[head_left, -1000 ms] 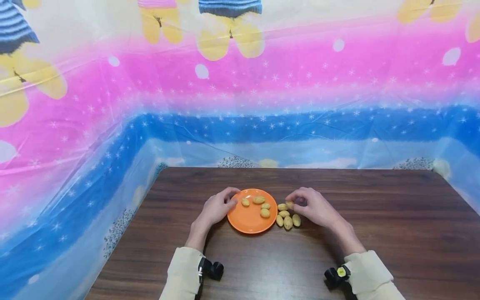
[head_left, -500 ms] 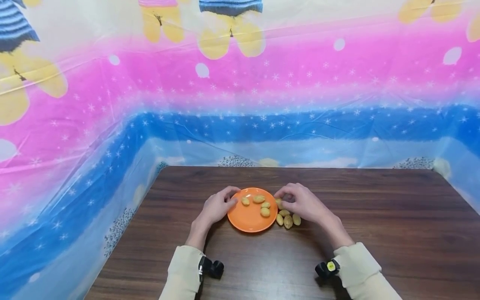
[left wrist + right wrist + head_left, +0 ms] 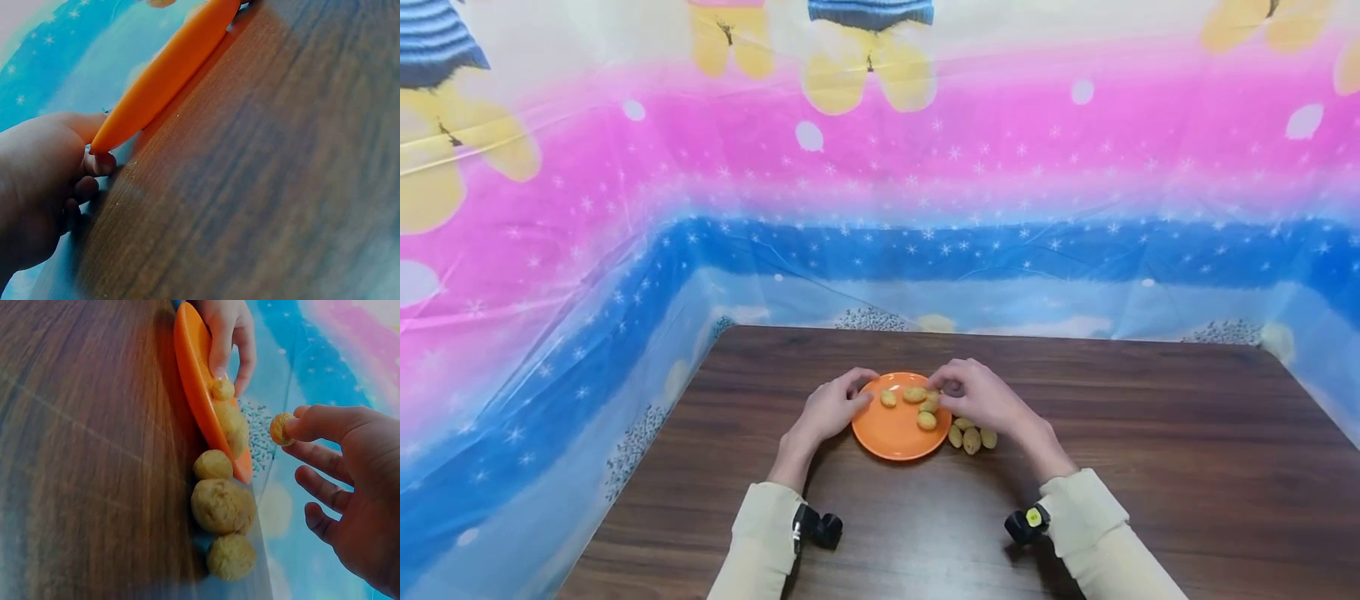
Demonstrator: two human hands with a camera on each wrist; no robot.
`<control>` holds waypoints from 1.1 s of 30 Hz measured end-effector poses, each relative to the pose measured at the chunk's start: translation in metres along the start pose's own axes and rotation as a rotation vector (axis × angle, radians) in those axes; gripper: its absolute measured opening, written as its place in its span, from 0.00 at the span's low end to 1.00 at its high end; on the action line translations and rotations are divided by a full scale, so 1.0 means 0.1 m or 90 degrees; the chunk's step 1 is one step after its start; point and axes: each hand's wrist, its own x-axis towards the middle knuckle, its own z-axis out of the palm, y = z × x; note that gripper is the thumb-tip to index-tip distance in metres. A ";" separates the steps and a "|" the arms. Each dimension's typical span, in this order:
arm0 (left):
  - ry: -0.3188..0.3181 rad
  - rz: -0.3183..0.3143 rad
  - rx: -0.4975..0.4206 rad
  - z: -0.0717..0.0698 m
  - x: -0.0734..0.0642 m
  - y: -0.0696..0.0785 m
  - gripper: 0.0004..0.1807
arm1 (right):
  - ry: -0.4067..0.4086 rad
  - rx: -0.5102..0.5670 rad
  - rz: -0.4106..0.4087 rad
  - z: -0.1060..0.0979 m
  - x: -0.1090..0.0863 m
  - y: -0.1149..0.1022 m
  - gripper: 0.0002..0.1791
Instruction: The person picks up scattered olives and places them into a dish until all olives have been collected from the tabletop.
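An orange plate [image 3: 891, 439] lies on the table with several small yellow-brown potatoes [image 3: 914, 394] on it. My left hand [image 3: 829, 408] pinches its left rim; in the left wrist view the thumb lies above the orange edge [image 3: 159, 78] and a fingertip below. Over the plate's right side, my right hand [image 3: 983, 402] holds another small potato [image 3: 278, 429] between thumb and index finger, lifted clear of the plate in the right wrist view. Its remaining fingers are spread and loosely bent. Several more potatoes [image 3: 972, 441] sit on the table against the plate's right edge, partly below my right hand.
The dark wood table [image 3: 1150, 467] has its far edge just beyond the plate. A pink and blue patterned cloth [image 3: 1000, 250] hangs behind it and along the left. Each wrist carries a small black camera [image 3: 1027, 525].
My right hand has carried the pinched potato leftward from the table pile to above the plate's right side. The left hand stays at the rim. The head view has shifted slightly.
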 end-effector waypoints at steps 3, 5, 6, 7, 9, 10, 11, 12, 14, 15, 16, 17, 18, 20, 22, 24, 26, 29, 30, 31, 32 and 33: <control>-0.005 -0.002 -0.005 0.00 -0.01 -0.01 0.18 | -0.005 -0.001 0.009 0.02 0.04 -0.04 0.12; -0.006 -0.004 -0.013 0.00 -0.01 -0.01 0.18 | -0.010 -0.004 0.014 0.03 0.08 -0.07 0.12; -0.005 -0.005 -0.014 0.00 -0.01 0.00 0.18 | -0.014 -0.006 0.015 0.03 0.10 -0.08 0.11; -0.004 -0.008 -0.015 0.00 0.00 0.00 0.18 | -0.019 -0.005 0.016 0.04 0.12 -0.10 0.11; -0.003 -0.009 -0.014 -0.01 0.00 0.00 0.18 | -0.029 -0.009 0.019 0.05 0.16 -0.12 0.10; -0.003 -0.010 -0.012 -0.02 0.00 0.01 0.18 | -0.035 -0.011 0.020 0.05 0.18 -0.13 0.10; -0.004 -0.010 -0.011 -0.02 0.00 0.01 0.18 | -0.040 -0.015 0.019 0.06 0.19 -0.13 0.10; -0.005 -0.009 -0.009 -0.02 0.00 0.01 0.18 | -0.044 -0.018 0.016 0.07 0.21 -0.14 0.10; -0.006 -0.006 -0.012 -0.03 0.00 0.01 0.18 | -0.050 -0.025 0.013 0.08 0.24 -0.15 0.10; -0.006 -0.006 -0.014 -0.03 0.00 0.02 0.18 | -0.053 -0.028 0.009 0.09 0.26 -0.16 0.10; -0.006 -0.007 -0.015 -0.04 0.00 0.02 0.18 | -0.056 -0.032 0.006 0.10 0.27 -0.17 0.10; -0.005 -0.007 -0.018 -0.04 0.00 0.03 0.18 | -0.059 -0.036 0.002 0.11 0.29 -0.17 0.10; -0.004 -0.008 -0.019 -0.05 0.00 0.03 0.18 | -0.061 -0.039 -0.001 0.13 0.30 -0.17 0.10; -0.002 -0.011 -0.017 -0.05 -0.01 0.04 0.18 | -0.068 -0.045 -0.006 0.15 0.33 -0.18 0.10; -0.004 -0.012 -0.012 -0.06 -0.01 0.05 0.18 | -0.076 -0.051 -0.005 0.18 0.34 -0.18 0.10; -0.007 -0.010 -0.007 -0.05 -0.01 0.05 0.18 | -0.086 -0.062 -0.003 0.22 0.35 -0.18 0.10; -0.009 -0.008 -0.004 -0.05 -0.01 0.05 0.18 | -0.094 -0.077 -0.002 0.26 0.36 -0.18 0.09; -0.008 -0.004 -0.008 -0.04 -0.02 0.04 0.18 | -0.098 -0.105 -0.007 0.31 0.37 -0.18 0.09; -0.007 -0.003 -0.009 -0.04 -0.02 0.04 0.18 | -0.098 -0.111 -0.009 0.33 0.37 -0.18 0.09; -0.007 -0.003 -0.011 -0.04 -0.02 0.04 0.18 | -0.098 -0.117 -0.011 0.34 0.37 -0.18 0.09; -0.007 -0.003 -0.012 -0.04 -0.03 0.03 0.18 | -0.098 -0.122 -0.012 0.36 0.38 -0.19 0.09; -0.007 -0.003 -0.012 -0.04 -0.03 0.02 0.18 | -0.098 -0.130 -0.015 0.37 0.38 -0.19 0.08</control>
